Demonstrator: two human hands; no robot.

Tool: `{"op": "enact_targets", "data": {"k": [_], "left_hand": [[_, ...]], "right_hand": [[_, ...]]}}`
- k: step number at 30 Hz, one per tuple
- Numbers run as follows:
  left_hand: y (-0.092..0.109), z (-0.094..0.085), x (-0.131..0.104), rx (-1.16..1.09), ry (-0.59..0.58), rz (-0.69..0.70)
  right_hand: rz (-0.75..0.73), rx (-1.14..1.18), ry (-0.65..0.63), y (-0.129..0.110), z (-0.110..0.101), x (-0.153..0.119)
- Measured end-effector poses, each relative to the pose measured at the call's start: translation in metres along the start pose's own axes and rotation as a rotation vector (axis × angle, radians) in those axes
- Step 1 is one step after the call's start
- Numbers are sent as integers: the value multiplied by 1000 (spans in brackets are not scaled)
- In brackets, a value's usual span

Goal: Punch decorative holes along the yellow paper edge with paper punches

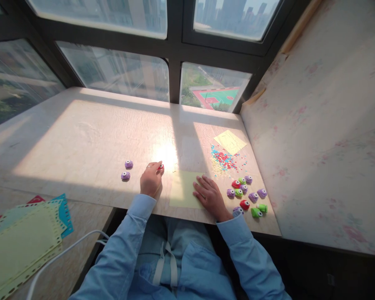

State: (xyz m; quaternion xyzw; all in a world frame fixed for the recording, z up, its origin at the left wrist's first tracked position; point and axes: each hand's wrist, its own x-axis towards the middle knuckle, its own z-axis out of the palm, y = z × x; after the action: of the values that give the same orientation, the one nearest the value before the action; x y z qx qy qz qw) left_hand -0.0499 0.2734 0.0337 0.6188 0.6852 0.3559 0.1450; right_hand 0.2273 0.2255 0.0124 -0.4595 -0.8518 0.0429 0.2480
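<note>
My left hand (150, 180) is closed at the fingertips around a small red one-eyed toy (161, 166), resting on the table left of a pale yellow sheet of paper (183, 189). The fingers cover much of that toy. Flat on the sheet's right part lies my right hand (211, 196), fingers stretched out and holding nothing. Two purple one-eyed toys, one farther back (128, 164) and one nearer (125, 176), stand left of my left hand. Beyond my right hand, several red, green and purple one-eyed toys (238, 192) sit in a loose group.
Red, blue and yellow paper bits (225, 160) are scattered at the right, beside a yellow paper piece (230, 142). Coloured sheets with holes along their edges (25, 241) lie at the lower left near a white cable (59, 253). A papered wall (315, 125) bounds the table's right side.
</note>
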Motion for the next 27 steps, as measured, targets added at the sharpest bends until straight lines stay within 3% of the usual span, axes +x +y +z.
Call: {"op": "enact_targets", "data": {"k": [6,12,20,23,27], "left_hand": [[-10,-22,-4,164,103,-24],[-14,-42,-1,325,92,-112],[-13,-52,-3,413,110,-301],[-15,-52,-4,337,139,-280],[-16,-50,-5,211,190,-151]], "right_hand": [[-10,11,1,0,-2,1],[-12,42,13,1,-2,0],[-5,57,28,3,-1,0],[1,55,29,3,-1,0],[-9,50,39,3,0,0]]}}
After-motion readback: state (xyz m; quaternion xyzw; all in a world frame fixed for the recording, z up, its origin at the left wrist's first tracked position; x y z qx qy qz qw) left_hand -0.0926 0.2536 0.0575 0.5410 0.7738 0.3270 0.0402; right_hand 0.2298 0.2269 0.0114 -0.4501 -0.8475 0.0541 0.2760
